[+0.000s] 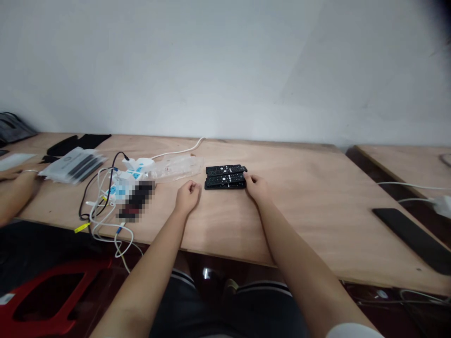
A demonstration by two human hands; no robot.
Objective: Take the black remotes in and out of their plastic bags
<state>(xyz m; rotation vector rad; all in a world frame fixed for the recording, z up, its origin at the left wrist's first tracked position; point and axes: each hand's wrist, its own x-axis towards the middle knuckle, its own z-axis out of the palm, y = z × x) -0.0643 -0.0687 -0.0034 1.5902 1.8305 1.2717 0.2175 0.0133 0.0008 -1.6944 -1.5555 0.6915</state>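
While the right hand point(256, 188) pinches the remotes point(225, 179) from 3 o'clock, long axis 9-to-3, the left hand point(187, 197) is curled, looks empty, at their 8

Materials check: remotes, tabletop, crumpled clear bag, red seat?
Remotes: likely hard plastic, dark, fairly matte; button material unclear.
Tabletop: wood or plywood, pale and dull, with wavy grain; veneer possible.
Bag: thin plastic film, see-through, with creases and glints.
Seat: probably moulded plastic, slight sheen, uniform red with rounded cutout edges.
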